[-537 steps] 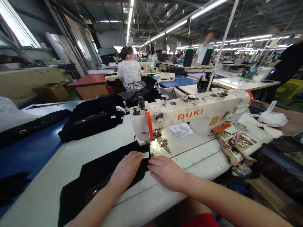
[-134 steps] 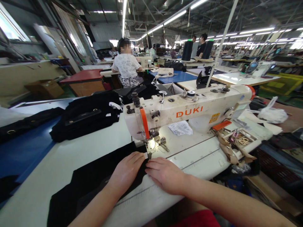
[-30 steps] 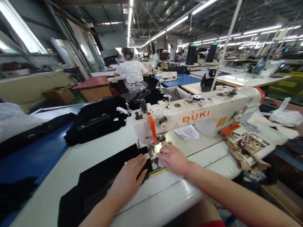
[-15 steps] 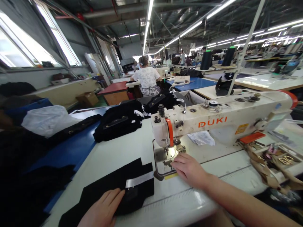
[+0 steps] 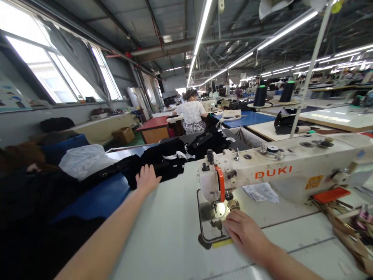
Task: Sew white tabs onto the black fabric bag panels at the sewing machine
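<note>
My left hand [image 5: 148, 179] reaches out to the far left of the machine table. Its fingers are spread on top of a pile of black fabric pieces [image 5: 167, 153] that has white strips at its right end. My right hand [image 5: 246, 232] rests at the front right of the needle plate [image 5: 214, 230], fingers pressed together; whatever may be between the fingertips is too small to make out. Above that plate is the head of a white DUKI sewing machine [image 5: 247, 173] with an orange guard [image 5: 220, 184].
A blue surface [image 5: 96, 202] with dark cloth and a white plastic bag [image 5: 84, 160] borders the table on the left. Printed paper [image 5: 260, 192] lies under the machine arm. Tan straps [image 5: 344, 235] hang at right. A seated person [image 5: 190, 111] works ahead.
My left hand has moved forward from a black piece with a white strip near the table's front to the pile. That piece no longer shows there. The view has tilted up and left.
</note>
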